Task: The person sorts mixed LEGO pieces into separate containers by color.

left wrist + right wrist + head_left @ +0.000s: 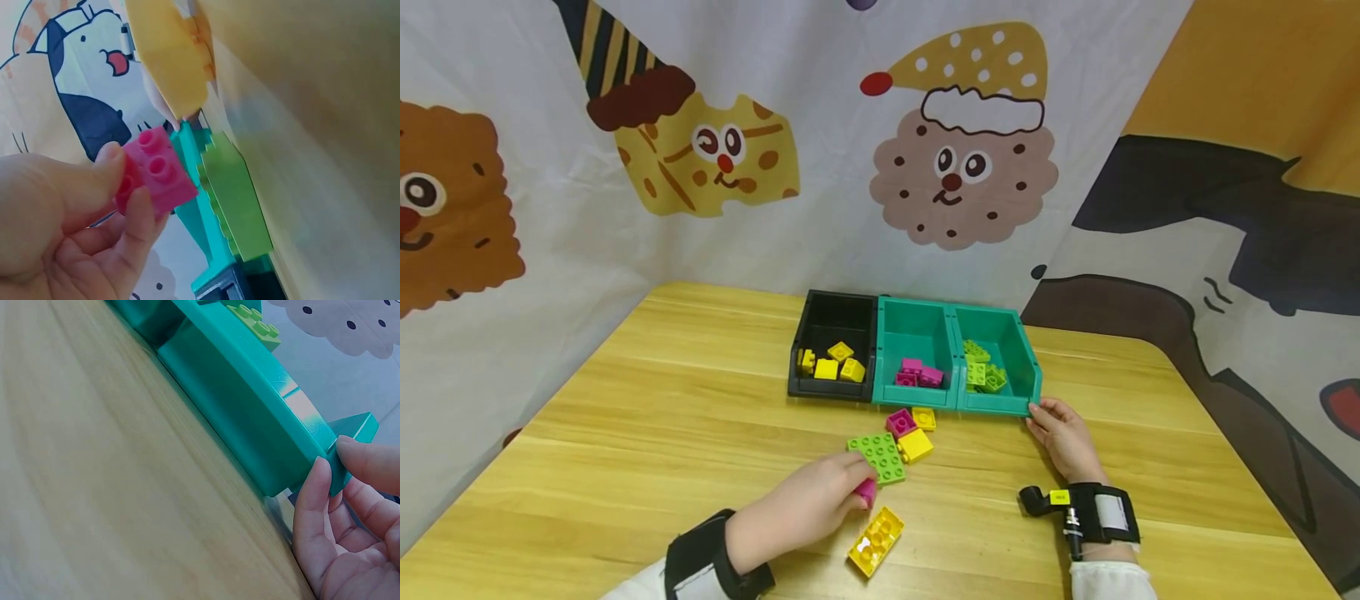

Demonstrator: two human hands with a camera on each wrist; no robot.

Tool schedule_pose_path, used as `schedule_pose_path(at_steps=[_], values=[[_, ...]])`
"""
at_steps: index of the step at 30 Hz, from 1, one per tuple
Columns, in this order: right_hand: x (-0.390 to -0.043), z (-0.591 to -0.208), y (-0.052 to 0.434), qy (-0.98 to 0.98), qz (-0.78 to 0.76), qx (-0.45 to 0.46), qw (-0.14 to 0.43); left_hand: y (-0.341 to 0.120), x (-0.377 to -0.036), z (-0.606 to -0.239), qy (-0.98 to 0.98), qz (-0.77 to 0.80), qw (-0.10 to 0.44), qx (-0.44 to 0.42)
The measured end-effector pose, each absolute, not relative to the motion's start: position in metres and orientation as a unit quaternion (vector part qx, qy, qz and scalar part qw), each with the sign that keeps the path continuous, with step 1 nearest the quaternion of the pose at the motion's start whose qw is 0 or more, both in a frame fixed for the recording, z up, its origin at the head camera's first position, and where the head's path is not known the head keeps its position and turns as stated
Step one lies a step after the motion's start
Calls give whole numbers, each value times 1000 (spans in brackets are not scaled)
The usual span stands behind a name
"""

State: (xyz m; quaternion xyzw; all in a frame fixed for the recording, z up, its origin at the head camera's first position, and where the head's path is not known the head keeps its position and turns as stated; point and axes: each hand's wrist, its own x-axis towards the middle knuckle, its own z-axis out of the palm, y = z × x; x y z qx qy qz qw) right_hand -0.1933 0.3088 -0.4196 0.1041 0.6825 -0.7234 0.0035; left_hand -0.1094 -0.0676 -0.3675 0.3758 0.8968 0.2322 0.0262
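Note:
My left hand [820,504] pinches a small pink brick [156,177] between thumb and fingers, just above the wooden table [625,433]; the pink brick [867,493] peeks out at the fingertips. Beside it lie a flat green plate [878,457] and a long yellow brick [876,541]. My right hand [1062,436] touches the front right corner of the right teal bin [1030,387], fingertips [322,472] on its edge [250,425]. That bin holds green bricks [983,371].
A black bin [835,317] with yellow bricks and a middle teal bin [917,333] with pink bricks stand in a row. A pink brick [900,422] and two small yellow bricks [916,444] lie in front. Cartoon cloth walls surround the table.

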Motion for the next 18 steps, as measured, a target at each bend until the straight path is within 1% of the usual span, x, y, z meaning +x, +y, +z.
schedule_pose_path(at_steps=[5,11,15,18], values=[[-194,-417,308,678,-727,105,5,-69,-113,-368,883,298,6,364],[-195,-416,308,679,-726,105,6,-71,-120,-365,869,341,-47,355],[-195,-418,309,681,-724,109,4,-68,-128,-352,864,349,-87,353],[-194,-419,310,683,-721,112,4,-63,-136,-337,860,352,-107,354]])
